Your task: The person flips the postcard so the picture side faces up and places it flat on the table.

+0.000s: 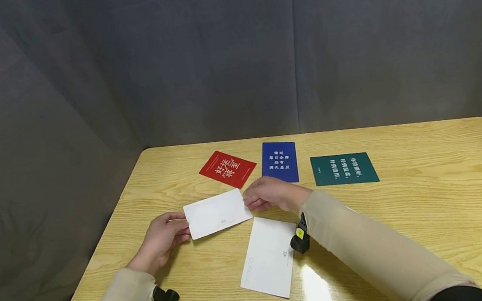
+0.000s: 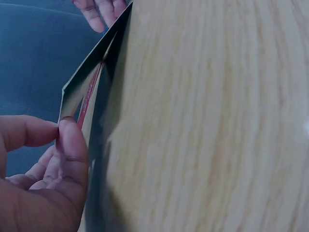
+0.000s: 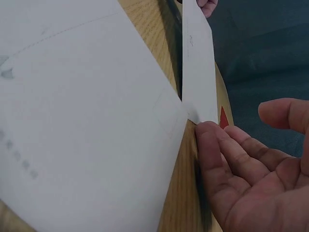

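A white postcard [image 1: 217, 213], blank side up with a small print near one edge, is held between the two hands above the table. The left hand [image 1: 161, 239] pinches its left end between thumb and fingers, as the thumb and fingertip [image 2: 71, 140] in the left wrist view show. At the other end the right hand [image 1: 273, 194] touches the card's edge with its fingertips [image 3: 208, 133]; the thumb stands apart from the card. A second white postcard [image 1: 268, 257] lies on the table below the right forearm, which partly covers it.
Along the back of the wooden table [image 1: 433, 207] lie a red card [image 1: 228, 169], a blue card [image 1: 279, 162] and a green card [image 1: 344, 169], all printed with white characters. Grey cloth [image 1: 212, 63] hangs behind the table's far edge.
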### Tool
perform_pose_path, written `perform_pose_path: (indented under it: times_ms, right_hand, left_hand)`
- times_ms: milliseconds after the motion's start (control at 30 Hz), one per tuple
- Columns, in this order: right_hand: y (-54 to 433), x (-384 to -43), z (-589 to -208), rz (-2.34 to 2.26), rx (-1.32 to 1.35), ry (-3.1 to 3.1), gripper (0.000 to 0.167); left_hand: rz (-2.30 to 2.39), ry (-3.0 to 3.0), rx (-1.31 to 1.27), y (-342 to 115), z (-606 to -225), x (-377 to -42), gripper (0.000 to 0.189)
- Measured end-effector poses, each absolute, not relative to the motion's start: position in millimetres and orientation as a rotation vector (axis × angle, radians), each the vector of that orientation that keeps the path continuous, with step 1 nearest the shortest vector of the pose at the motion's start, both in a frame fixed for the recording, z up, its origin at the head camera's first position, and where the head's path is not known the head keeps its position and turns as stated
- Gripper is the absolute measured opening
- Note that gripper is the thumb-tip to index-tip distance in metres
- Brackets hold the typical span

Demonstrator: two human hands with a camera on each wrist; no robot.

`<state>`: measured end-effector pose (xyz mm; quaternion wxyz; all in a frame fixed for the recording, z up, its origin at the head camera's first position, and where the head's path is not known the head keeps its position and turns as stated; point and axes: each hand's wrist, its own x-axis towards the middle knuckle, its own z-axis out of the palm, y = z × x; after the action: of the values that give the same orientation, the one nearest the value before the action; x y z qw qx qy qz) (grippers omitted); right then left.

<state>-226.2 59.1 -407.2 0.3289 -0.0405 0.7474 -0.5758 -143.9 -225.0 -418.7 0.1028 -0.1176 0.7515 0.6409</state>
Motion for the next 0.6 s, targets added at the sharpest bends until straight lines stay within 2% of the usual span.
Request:
perform_pose_path:
  times_ms: [600]
  right_hand:
    - [53.9,-222.8,-411.2,-1.497,-0.060,2.082,0.027]
  left_hand:
    - [1.990,2.090,-0.383,-229.0,-422.2,-141.7,0.033]
